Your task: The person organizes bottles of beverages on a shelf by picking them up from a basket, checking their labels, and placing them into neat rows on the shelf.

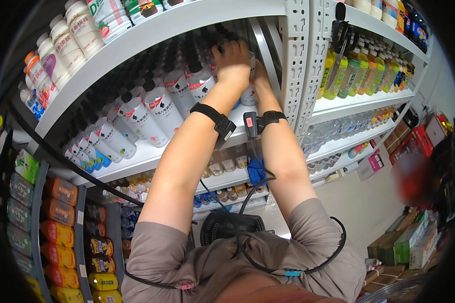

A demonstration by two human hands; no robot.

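Observation:
Both of my hands reach into the right end of a shelf of clear plastic drink bottles with black caps. My left hand (233, 62) lies over the tops of the bottles, its fingers bent downward. Under and beside it, a clear bottle (248, 96) with a pink fruit print stands near the shelf's front edge. My right hand (262, 75) is against the right side of the bottles, close to the metal upright; its fingers are mostly hidden. Whether either hand grips a bottle is not visible. Left of my hands, a black-capped bottle (163, 106) stands in the front row.
The white shelf beam (155, 36) curves above my arms. Scissors (339, 49) hang by the perforated upright (296, 68). A blue cloth (256, 172) hangs below the shelf, and a black cable (246, 197) runs from my right wrist strap. Cartons (409, 238) stand at right.

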